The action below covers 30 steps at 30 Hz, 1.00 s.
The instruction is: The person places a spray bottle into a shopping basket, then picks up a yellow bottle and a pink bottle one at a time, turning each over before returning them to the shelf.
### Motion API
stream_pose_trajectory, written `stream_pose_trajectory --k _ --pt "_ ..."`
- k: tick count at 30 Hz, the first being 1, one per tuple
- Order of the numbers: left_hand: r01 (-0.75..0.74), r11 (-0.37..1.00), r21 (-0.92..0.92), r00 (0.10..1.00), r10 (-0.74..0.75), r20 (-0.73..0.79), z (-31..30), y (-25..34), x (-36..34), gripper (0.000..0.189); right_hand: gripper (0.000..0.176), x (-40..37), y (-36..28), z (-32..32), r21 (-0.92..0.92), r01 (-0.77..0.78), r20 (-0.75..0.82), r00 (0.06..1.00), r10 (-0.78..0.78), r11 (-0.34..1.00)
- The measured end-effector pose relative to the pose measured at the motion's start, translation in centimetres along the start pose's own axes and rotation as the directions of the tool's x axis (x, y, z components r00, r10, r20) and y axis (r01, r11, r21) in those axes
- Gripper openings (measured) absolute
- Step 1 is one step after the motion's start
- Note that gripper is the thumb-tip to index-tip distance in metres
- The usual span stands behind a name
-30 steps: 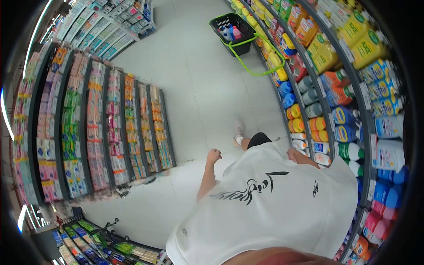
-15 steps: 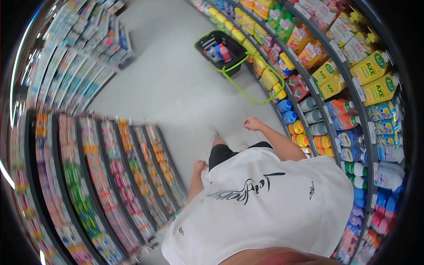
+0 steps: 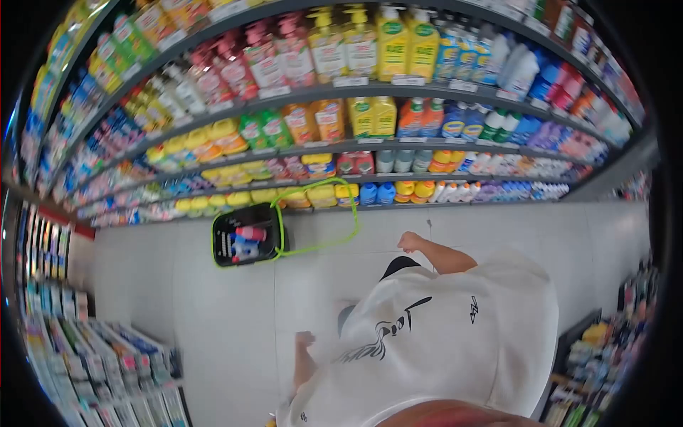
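My left hand (image 3: 304, 339) hangs low at my side over the pale floor. Its fingers look curled in, and nothing shows in them. In front of my body my right hand (image 3: 410, 243) is loosely closed with no item visible in it; it is nearest to the lowest shelf of bottles. A black shopping basket (image 3: 222, 226) with a lime-green handle (image 3: 353, 229) stands on the floor by the shelves, apart from both hands. Inside it lie a pink bottle (image 3: 251, 233) and some blue-and-white packs (image 3: 245, 248).
A long curved-looking shelf unit (image 3: 284, 147) holds rows of cleaning bottles, among them yellow AXE bottles (image 3: 408, 48) and pink pump bottles (image 3: 266, 53). Other stocked shelves (image 3: 107, 366) stand at the lower left, and more goods (image 3: 605, 341) at the lower right. Tiled floor (image 3: 213, 320) lies between.
My view has turned to the right, so the bottle shelves now run across the top. The basket appears further left and lower. Both hands remain low and away from the goods.
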State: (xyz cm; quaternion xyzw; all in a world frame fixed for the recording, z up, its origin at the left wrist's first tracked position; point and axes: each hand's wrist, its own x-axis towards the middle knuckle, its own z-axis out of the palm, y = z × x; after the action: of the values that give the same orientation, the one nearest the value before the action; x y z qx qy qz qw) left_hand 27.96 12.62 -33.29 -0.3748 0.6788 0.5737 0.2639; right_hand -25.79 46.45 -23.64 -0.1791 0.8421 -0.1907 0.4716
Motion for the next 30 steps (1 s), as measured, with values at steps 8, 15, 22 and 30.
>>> stream_pose_trajectory --k 8,15,22,30 --pt "-0.033 0.397 0.917 0.966 0.249 -0.073 -10.6 16.0 12.2 0.027 0.027 -7.0 4.6 4.2 0.010 -0.119 0.015 0.993 0.119 0.993" --pt "-0.272 0.948 0.163 0.960 0.278 -0.015 7.1 34.3 14.9 0.027 0.031 -11.2 18.6 8.2 0.155 -0.150 -0.170 0.970 0.175 0.977" --pt "-0.337 0.919 0.206 0.900 0.249 0.359 20.2 42.0 11.7 0.031 0.030 -14.8 24.6 5.6 0.398 -0.426 -0.121 0.853 0.507 0.812" --pt "-0.303 0.917 0.261 0.942 0.246 0.230 22.6 45.7 12.9 0.031 0.031 -12.8 30.6 -1.4 0.454 -0.318 -0.063 0.920 0.386 0.832"
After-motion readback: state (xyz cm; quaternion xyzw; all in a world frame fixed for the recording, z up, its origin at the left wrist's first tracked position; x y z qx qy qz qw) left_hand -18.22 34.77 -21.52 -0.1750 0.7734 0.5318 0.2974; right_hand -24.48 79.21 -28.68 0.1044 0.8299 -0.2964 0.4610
